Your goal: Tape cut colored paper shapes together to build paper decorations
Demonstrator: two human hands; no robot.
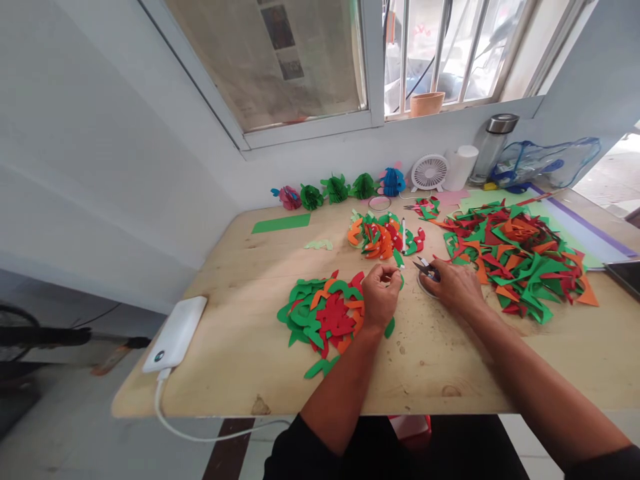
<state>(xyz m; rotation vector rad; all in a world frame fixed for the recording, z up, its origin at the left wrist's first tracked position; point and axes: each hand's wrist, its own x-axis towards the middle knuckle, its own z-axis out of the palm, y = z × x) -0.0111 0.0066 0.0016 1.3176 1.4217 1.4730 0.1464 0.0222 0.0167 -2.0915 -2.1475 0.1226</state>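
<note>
My left hand (pixel 383 293) is closed in a pinch, and green paper with a small white patch shows at its fingertips. The fingers partly hide that piece. Just right of it, my right hand (pixel 454 283) grips small scissors (pixel 424 267), their dark blades pointing left toward my left hand. Under the right fingers lies a round, pale-rimmed object, mostly covered. Beside and below my left hand spreads a pile of green, red and orange paper cut-outs (pixel 320 312). Beyond both hands is a second group of curved cut-outs (pixel 377 237), several with white patches, with a white pen (pixel 403 235) on it.
Paper scraps (pixel 530 260) are heaped at the right. Along the wall stand folded-paper figures (pixel 337 189), a small fan (pixel 430 173), a glass bottle (pixel 493 150) and a clear pouch (pixel 547 163). A white power bank (pixel 176 333) with a cable lies at the table's left edge.
</note>
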